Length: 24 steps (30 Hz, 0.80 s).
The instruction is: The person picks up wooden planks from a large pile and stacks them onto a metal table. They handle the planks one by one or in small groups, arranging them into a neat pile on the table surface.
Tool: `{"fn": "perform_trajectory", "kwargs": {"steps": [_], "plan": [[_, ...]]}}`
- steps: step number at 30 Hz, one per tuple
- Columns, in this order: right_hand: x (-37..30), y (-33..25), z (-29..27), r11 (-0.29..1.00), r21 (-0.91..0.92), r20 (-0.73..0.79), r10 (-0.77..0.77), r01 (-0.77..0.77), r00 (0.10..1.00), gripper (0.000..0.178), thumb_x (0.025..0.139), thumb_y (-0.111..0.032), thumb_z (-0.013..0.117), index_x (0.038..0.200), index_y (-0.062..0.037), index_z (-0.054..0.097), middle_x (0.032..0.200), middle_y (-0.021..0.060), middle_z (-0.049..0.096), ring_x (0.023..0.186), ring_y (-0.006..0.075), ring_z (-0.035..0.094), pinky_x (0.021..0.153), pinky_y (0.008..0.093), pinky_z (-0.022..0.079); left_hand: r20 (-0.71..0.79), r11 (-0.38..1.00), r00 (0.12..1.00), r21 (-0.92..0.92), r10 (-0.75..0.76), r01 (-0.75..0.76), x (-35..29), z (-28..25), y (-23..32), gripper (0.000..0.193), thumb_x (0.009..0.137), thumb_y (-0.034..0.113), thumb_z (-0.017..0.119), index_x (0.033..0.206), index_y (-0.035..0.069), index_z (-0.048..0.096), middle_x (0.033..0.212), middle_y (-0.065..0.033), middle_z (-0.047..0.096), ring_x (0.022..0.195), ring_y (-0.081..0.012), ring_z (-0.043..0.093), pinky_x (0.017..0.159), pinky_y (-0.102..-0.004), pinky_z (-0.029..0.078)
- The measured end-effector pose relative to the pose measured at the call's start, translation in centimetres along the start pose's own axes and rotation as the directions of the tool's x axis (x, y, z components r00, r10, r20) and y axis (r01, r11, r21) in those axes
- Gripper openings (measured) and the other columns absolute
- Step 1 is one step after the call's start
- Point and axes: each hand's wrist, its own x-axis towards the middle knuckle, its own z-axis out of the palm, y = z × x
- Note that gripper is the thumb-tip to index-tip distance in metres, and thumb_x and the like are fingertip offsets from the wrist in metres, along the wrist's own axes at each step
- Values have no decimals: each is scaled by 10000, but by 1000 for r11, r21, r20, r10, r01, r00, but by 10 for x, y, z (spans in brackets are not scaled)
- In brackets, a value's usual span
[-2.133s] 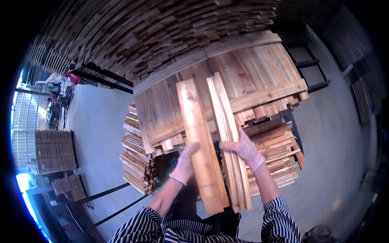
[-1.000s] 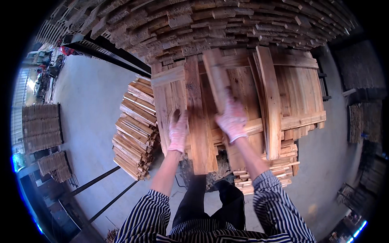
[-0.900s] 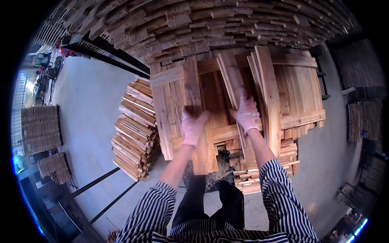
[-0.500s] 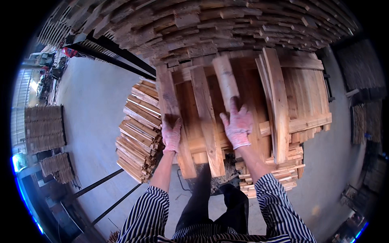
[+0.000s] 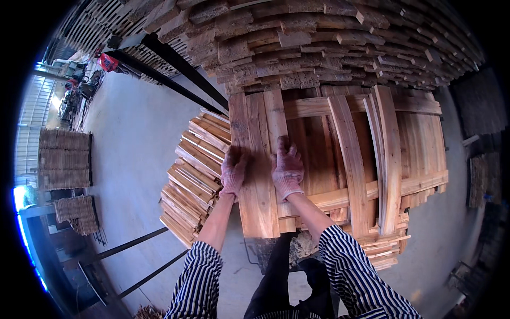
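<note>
Pink-stained work gloves cover both hands. Several wooden boards (image 5: pixel 257 196) lie edge to edge at the left end of the stack in front of me. My left hand (image 5: pixel 234 173) is closed against their left edge, and my right hand (image 5: pixel 288 169) presses on their right edge with bent fingers. The boards rest across two crosswise slats, of which the near slat (image 5: pixel 340 196) shows best. Right of my hands, a single slanting board (image 5: pixel 350 159) spans the slats. Farther right lies a small group of narrow boards (image 5: pixel 390 154). Fingertips are partly hidden by the wood.
A tall wall of stacked rough boards (image 5: pixel 297 40) rises just beyond the work. Loose wood strips (image 5: pixel 194 175) are piled at the left. Dark metal bars (image 5: pixel 164 74) run diagonally at the upper left. Bundled stacks (image 5: pixel 64 159) stand on the grey floor (image 5: pixel 133 143) farther left.
My right hand has moved left, toward my left hand. The boards that lay apart at the left are now pushed together side by side. The view has shifted slightly.
</note>
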Motion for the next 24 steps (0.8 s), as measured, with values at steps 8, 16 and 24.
{"fn": "perform_trajectory", "kwargs": {"steps": [8, 16, 24], "plan": [[17, 24, -1, 978, 195, 82, -85, 67, 993, 792, 950, -252, 698, 1643, -216, 315, 1540, 300, 433, 1245, 480, 580, 976, 540, 559, -21, 990, 998, 121, -65, 67, -1, 7, 19, 515, 972, 92, 752, 1438, -26, 568, 1315, -113, 710, 1207, -188, 659, 1043, -330, 517], [7, 145, -87, 882, -460, -353, -81, -97, 932, 807, 926, -531, 700, 1623, -268, 391, 1369, 231, 575, 1232, 436, 593, 983, 507, 531, -73, 822, 992, 556, -99, 123, -30, 3, 30, 709, 878, 506, 833, 1312, -19, 640, 1150, -179, 728, 1038, -291, 691, 921, -413, 553], [13, 131, -66, 989, -105, -180, 88, -108, 980, 719, 949, -481, 689, 1583, -270, 421, 1330, 231, 571, 1120, 414, 637, 842, 500, 575, 36, 885, 890, 134, -454, 446, -19, 14, 6, 614, 888, 438, 864, 1179, -62, 660, 1039, -86, 726, 887, -169, 669, 833, -325, 565]]}}
